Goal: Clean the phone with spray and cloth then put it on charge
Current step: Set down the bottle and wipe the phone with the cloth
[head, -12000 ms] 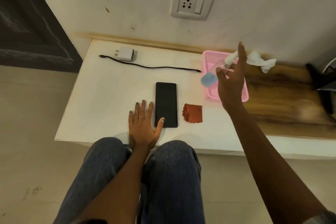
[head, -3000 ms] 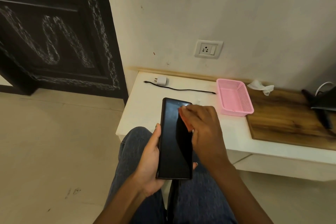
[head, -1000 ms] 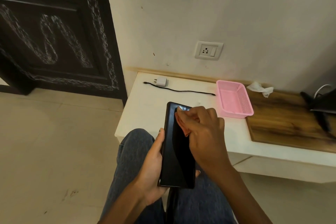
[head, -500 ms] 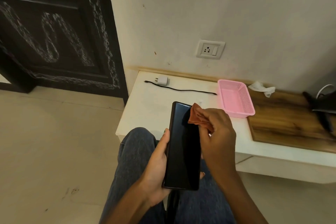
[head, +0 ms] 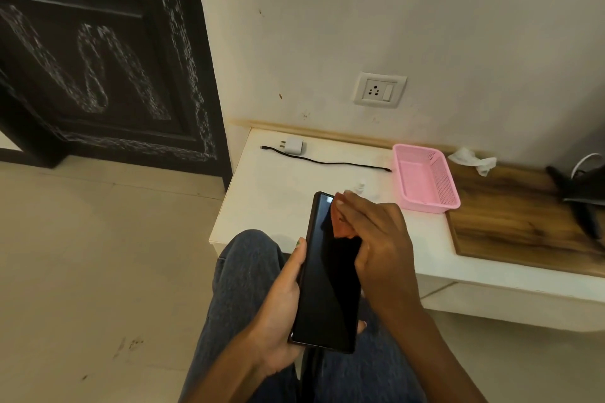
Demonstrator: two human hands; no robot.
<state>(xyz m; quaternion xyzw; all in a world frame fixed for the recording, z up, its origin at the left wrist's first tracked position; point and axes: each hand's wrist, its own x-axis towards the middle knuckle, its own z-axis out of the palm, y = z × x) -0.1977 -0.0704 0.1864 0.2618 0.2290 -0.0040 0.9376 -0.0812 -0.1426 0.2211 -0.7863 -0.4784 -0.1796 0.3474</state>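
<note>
- Head view: phone (head: 327,278) held above the lap, clear of the white tabletop (head: 278,203), long black slab with a dark, glossy screen facing up, a faint pale reflection at its top edge.
- Left hand (head: 281,314) wrapped around the phone's lower left side, thumb along the left edge, fingertip showing under the right edge.
- Right hand (head: 376,235) curled closed on a reddish-brown cloth (head: 340,226), pressing it against the upper right part of the screen.
- Cloth mostly hidden under the fingers, only a folded corner visible on the glass.
- Small spray bottle (head: 359,187) on the tabletop just beyond the right hand, largely hidden, only its pale top showing.
- White charger adapter (head: 293,145) near the wall, black cable (head: 330,163) running from beside it toward the pink basket (head: 425,180).
- Wall socket (head: 379,90) above the tabletop, nothing plugged in.
- Crumpled white tissue (head: 473,160) behind the basket, on a wooden board (head: 517,219).
</note>
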